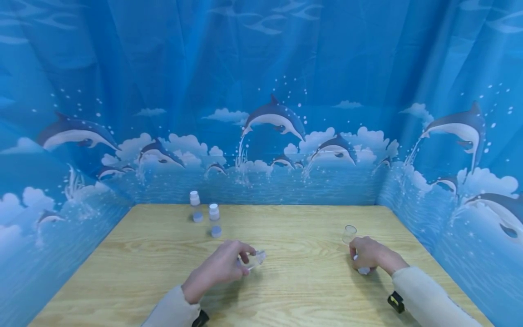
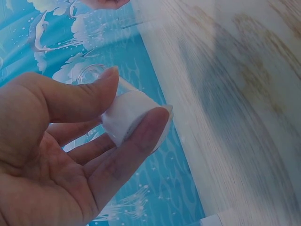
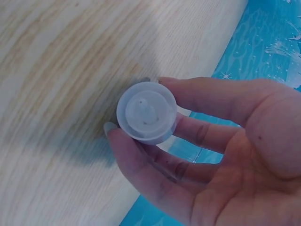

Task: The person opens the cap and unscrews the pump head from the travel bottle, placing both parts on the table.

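My left hand (image 1: pixel 222 268) pinches a small clear plastic container (image 1: pixel 256 260) above the middle of the table. In the left wrist view, thumb and fingers grip its white round part (image 2: pixel 131 115), and a clear rim (image 2: pixel 91 73) shows behind. Toward the table's right side, my right hand (image 1: pixel 369 253) holds a small white part. The right wrist view shows this as a round, translucent white piece (image 3: pixel 146 113) with a raised inner ring, pinched at its edge between thumb and fingers. Just beyond that hand is a clear cup (image 1: pixel 349 234), its lower part partly hidden.
Two small bottles with white tops, a left one (image 1: pixel 194 205) and a nearer one (image 1: pixel 214 219), stand at the back left of the wooden table (image 1: pixel 286 290). A blue dolphin-print curtain (image 1: pixel 261 68) encloses the back and both sides.
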Tool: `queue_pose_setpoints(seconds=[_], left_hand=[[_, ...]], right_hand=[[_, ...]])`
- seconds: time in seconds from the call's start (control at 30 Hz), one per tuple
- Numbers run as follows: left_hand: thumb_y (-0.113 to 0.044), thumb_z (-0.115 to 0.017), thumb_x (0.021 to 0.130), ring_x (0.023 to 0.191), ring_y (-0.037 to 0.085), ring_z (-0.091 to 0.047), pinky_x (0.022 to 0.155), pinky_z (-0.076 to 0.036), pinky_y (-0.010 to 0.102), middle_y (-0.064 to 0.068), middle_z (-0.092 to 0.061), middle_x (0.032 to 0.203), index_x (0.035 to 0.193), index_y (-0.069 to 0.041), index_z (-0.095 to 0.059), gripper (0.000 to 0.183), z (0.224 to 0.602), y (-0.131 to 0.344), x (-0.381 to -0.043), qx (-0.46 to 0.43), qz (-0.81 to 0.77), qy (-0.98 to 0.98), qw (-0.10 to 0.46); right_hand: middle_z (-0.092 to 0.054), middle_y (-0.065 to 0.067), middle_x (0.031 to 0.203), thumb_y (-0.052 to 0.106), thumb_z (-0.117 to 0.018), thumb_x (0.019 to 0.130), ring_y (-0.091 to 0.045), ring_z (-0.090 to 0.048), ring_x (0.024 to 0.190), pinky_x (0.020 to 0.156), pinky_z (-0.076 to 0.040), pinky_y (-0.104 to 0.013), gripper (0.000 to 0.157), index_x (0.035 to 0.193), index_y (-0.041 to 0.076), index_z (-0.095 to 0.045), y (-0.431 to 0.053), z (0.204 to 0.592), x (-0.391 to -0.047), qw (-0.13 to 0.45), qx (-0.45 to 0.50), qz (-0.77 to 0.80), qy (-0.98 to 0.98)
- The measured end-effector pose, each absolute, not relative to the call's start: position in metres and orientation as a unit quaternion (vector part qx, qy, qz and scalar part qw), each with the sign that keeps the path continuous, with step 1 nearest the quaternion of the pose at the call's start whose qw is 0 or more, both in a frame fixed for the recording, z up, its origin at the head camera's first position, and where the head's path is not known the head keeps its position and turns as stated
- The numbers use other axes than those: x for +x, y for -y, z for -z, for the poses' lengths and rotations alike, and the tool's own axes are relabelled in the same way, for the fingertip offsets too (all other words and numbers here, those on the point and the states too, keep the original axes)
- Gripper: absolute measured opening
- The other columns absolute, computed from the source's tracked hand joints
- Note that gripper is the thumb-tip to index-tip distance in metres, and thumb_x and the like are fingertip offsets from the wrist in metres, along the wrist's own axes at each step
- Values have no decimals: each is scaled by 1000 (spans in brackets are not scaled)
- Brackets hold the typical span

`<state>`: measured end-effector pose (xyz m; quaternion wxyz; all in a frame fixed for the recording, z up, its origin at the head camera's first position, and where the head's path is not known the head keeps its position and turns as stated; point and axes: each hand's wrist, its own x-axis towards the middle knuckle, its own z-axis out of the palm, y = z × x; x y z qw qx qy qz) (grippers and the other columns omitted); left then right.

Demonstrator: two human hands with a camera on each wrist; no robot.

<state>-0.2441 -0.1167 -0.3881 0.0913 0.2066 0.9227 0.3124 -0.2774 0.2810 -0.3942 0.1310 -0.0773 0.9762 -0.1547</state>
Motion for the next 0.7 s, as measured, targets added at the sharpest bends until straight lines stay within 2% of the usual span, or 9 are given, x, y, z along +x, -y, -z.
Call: queue_pose_setpoints(seconds=[0.37,0.7], left_hand=[[5,-82,76,86,20,-68,71,-62,35,10,-75,101,120,-9,-74,47,386,116,-245,195,-309,-926,98],[5,-82,76,86,20,-68,71,-62,35,10,-75,100,120,-10,-74,47,386,115,-245,188,-308,-927,100]], right_hand=[[-59,-9,91,2,-73,78,-19,-61,67,54,-57,-29,17,88,8,-60,-280,393,-278,142,-67,155,-975],[-60,-8,89,5,-69,85,-19,-62,69,55,-58,-30,10,89,7,-60,-279,392,-278,148,-65,151,-975]])
